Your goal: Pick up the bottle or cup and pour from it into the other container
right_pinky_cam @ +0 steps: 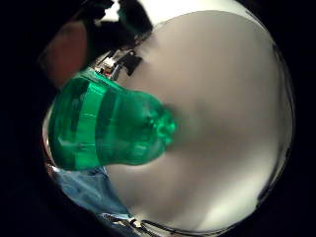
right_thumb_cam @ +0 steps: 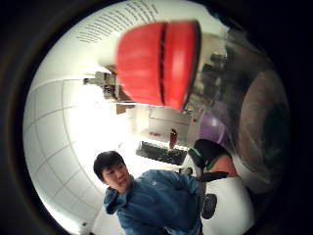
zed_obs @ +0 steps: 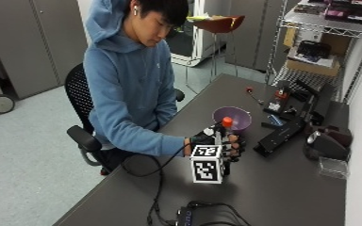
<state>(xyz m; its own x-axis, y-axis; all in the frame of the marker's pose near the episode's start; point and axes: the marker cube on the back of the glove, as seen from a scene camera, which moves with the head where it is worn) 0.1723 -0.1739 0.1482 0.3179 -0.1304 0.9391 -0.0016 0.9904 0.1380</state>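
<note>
A green plastic bottle (right_pinky_cam: pixel 108 126) with a red cap (zed_obs: pixel 227 122) stands upright in my gloved right hand (zed_obs: pixel 213 139), whose fingers curl round its body. The hand is over the middle of the dark table (zed_obs: pixel 281 188). Whether the bottle's base touches the tabletop or hangs just above it cannot be told. Just behind the bottle and hand sits a purple bowl (zed_obs: pixel 232 117), seen again as the purple bowl (right_thumb_cam: pixel 213 128) past the red cap (right_thumb_cam: pixel 159 63) in the thumb side view. In the outside view the hand hides the bottle's body.
Black devices (zed_obs: pixel 280 134) and a dark rounded object (zed_obs: pixel 322 143) lie on the table to the right of the bowl. A clear box (zed_obs: pixel 333 167) sits near the right edge. A cable hub (zed_obs: pixel 196 216) lies at the front. A wire shelf (zed_obs: pixel 319 42) stands behind.
</note>
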